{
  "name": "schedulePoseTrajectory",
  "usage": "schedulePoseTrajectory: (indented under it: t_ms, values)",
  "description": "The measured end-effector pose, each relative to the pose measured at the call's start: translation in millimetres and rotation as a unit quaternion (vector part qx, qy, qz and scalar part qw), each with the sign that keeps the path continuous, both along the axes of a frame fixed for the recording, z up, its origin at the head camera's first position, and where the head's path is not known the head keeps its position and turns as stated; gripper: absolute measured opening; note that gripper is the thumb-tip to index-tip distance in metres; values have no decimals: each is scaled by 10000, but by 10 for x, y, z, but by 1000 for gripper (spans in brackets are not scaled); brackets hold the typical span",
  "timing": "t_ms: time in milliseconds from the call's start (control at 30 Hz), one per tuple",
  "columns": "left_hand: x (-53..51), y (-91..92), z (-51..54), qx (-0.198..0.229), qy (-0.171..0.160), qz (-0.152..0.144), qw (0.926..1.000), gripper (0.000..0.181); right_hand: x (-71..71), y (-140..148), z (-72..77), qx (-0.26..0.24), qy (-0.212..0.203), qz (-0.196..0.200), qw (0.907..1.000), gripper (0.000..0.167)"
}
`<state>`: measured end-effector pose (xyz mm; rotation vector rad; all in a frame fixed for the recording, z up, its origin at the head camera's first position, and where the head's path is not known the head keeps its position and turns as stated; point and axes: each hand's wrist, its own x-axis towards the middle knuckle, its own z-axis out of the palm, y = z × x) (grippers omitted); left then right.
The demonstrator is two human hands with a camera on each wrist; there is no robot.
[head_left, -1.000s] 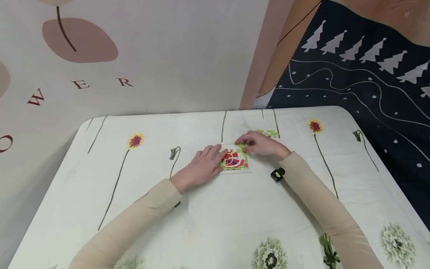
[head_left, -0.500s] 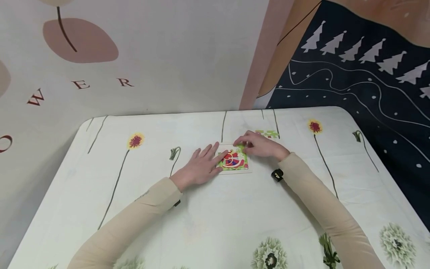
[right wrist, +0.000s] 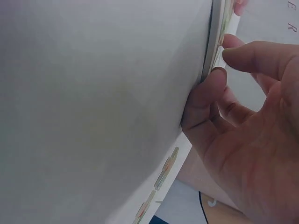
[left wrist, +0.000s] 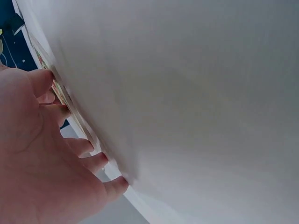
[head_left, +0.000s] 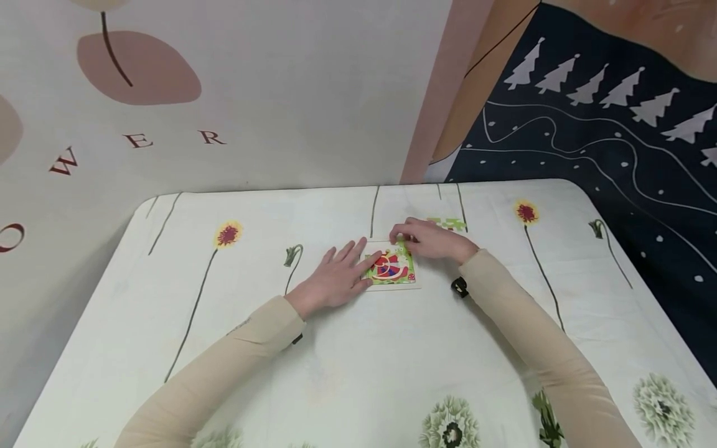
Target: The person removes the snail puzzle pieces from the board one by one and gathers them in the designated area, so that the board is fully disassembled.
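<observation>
A small square jigsaw puzzle (head_left: pixel 392 269), with a red and purple snail on green, lies flat in a pale board toward the far side of the table. My left hand (head_left: pixel 335 279) rests over its left edge with fingers spread; one fingertip lies on the picture. At the far right corner, my right hand (head_left: pixel 430 239) has curled fingers. In the right wrist view, the thumb (right wrist: pixel 236 56) and a bent finger of that hand meet at the board's edge (right wrist: pixel 215 42), seeming to grip the corner. Whether a separate piece is between them is hidden.
Several loose green puzzle pieces (head_left: pixel 450 223) lie behind my right hand near the table's far edge. A white flower-print cloth (head_left: pixel 347 373) covers the table. A printed backdrop (head_left: pixel 313 99) hangs behind it.
My left fingers have spread and shifted slightly left, uncovering more of the board's left side. My right hand has moved only a little to the left at the corner.
</observation>
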<state>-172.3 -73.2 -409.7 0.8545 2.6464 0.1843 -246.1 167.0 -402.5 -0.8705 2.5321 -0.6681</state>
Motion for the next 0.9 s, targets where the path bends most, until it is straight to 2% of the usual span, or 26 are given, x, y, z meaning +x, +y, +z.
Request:
schedulePoseTrajectory:
  t_ms: [200,333,900]
  values:
    - [-6,1,-9,-20,21,1,10000,60,-9,-22,-15,288,114,65,9995,21]
    - [-2,8,-4,15,60,-13,10000,60,2,-14,-8,240,143,69,9996,21]
    - [10,24,13,-8,14,-99,9999,58,3,81,-34,-825,203,181,9962,19]
